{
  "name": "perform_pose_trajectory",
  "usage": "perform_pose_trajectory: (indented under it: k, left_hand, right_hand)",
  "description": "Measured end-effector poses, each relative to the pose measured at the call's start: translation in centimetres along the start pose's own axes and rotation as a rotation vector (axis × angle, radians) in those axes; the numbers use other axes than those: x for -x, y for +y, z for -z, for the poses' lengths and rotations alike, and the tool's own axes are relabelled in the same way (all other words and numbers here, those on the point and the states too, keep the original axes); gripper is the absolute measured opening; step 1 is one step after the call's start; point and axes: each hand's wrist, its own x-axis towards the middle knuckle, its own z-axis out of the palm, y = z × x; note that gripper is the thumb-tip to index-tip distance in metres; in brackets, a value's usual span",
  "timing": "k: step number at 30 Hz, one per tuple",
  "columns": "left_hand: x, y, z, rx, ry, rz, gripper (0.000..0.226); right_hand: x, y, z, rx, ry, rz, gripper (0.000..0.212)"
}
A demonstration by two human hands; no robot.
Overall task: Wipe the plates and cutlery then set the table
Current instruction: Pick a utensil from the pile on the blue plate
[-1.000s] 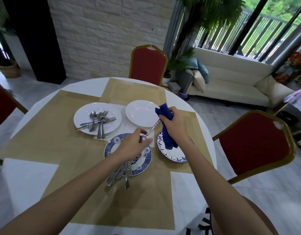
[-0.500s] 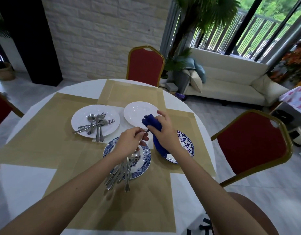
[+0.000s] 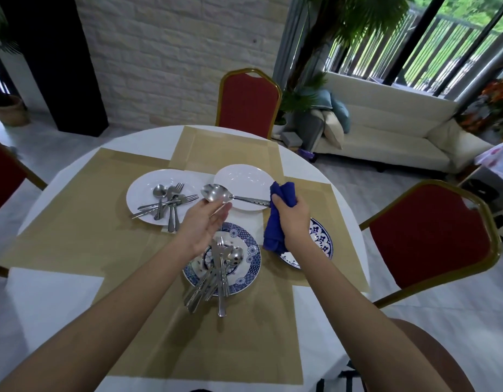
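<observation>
Above the table (image 3: pixel 55 295) centre, left hand (image 3: pixel 205 226) lies palm up, fingers straight and together under the spoon (image 3: pixel 216 193) bowl; right hand (image 3: pixel 291 219) curls its fingers round the blue cloth (image 3: pixel 283 193) on the handle. Cutlery (image 3: pixel 213 281) overhangs near rim of patterned plate (image 3: pixel 251 274).

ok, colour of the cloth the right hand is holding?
The bunched fabric cloth gripped by the right hand is plain dark blue, unpatterned; head view.

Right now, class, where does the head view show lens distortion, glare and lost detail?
Head view: the wide lens slants the window frames and stretches both forearms toward the bottom corners; daylight glints on the spoon and the empty white plate; the black pillar loses detail in shadow.
</observation>
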Motion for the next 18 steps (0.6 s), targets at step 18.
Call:
perform_pose_trajectory:
  k: [18]
  left_hand:
    - [-8.3,2.9,11.0,-1.214,0.458,-0.054,0.037]
  right_hand:
    - [3.8,7.4,-2.3,0.067,0.028,-0.166,0.014]
